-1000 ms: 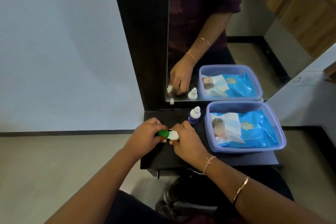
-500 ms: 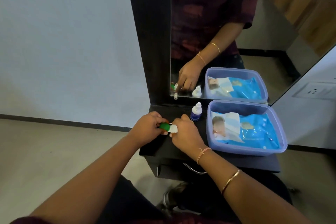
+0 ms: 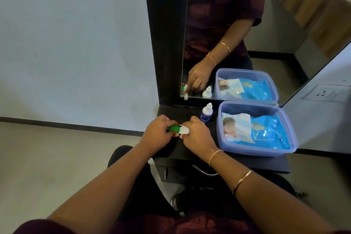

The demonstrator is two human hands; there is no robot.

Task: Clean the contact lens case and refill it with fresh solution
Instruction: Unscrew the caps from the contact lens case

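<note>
A small contact lens case (image 3: 179,129) with one green cap and one white cap sits between my hands just above the black shelf (image 3: 191,150). My left hand (image 3: 158,135) pinches the green end with curled fingers. My right hand (image 3: 197,136) grips the white end, thumb and fingers curled round it. A small solution bottle (image 3: 206,113) with a blue label and white dropper cap stands upright behind my right hand, near the mirror.
A translucent blue plastic tub (image 3: 254,153) holding a blue wipes pack (image 3: 266,131) fills the shelf's right side. A tall mirror (image 3: 247,34) in a dark frame rises behind the shelf. A wall socket (image 3: 322,93) is at the right. Floor lies to the left.
The camera has shifted so the shelf sits a little differently in view. Both hands stay on the lens case in the same spot, with only slight finger movement.
</note>
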